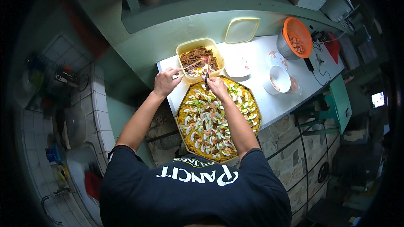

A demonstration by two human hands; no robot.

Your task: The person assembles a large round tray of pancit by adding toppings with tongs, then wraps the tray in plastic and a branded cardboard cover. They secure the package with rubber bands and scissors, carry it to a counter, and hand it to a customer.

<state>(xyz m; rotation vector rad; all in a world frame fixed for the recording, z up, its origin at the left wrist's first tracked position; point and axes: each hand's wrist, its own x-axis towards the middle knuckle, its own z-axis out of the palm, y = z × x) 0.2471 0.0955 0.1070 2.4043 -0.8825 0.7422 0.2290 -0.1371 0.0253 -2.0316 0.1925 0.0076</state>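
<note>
My left hand [166,82] is closed on a thin metal utensil that looks like tongs [188,68]; it reaches into a pale yellow plastic tub [180,52]. Dark brown shredded food [198,55] fills much of the tub. In my right hand [217,87] is a black-handled blade [207,80], pointing up over the same food; whether it is a knife or scissors I cannot tell. Below both hands lies an octagonal tray [180,132] of yellow noodles [184,113], topped with white egg slices, shrimp, green bits and brown pieces. My right forearm passes over its right side.
A pale lid [243,30] leans on the green wall. Right of the tub stand a white dish [237,68], a white bowl [280,79] and a grey pot [286,48] with an orange colander [298,27] of shrimp. Cords lie at the white table's [269,105] far right, near a green stool [340,101].
</note>
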